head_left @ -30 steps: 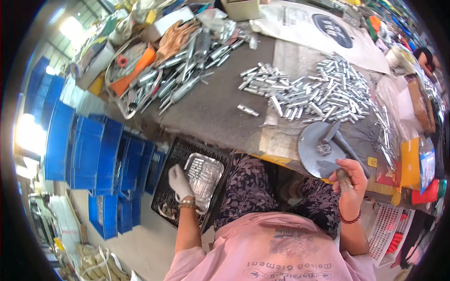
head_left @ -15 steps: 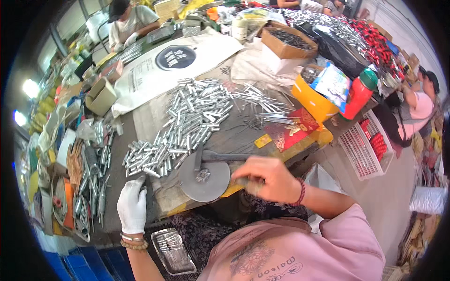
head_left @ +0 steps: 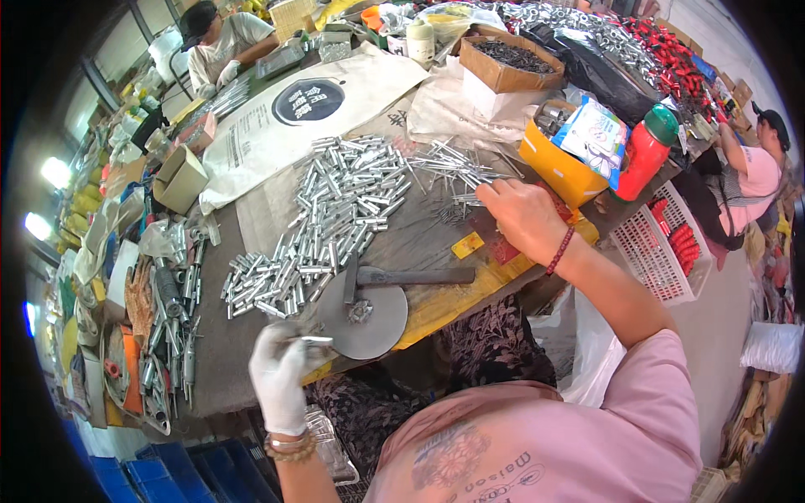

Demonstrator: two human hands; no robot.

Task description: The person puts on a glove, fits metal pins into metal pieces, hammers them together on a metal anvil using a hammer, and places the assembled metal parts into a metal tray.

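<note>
My left hand (head_left: 278, 373), in a white glove, pinches a short silver metal tube (head_left: 317, 339) at the left rim of a round grey metal disc (head_left: 377, 323). Across the disc lies a hammer (head_left: 419, 276), its head near the middle and its handle pointing right. Behind it spreads a heap of similar metal tubes (head_left: 335, 210). My bare right hand (head_left: 528, 220) is over the near right end of a pile of thin metal rods (head_left: 449, 168). Its fingers are bent together, and whatever is between the fingertips is hidden.
A yellow bin (head_left: 545, 168) and a red bottle with a green cap (head_left: 646, 151) stand right of the rods. Tools (head_left: 172, 302) crowd the left edge. A metal tray (head_left: 331, 444) sits below the table. Two co-workers (head_left: 222, 50) are at the far left and right.
My right hand has moved from beside the hammer handle up and right to the rods. My left hand has come right to the disc with a tube, and the hammer is fully visible.
</note>
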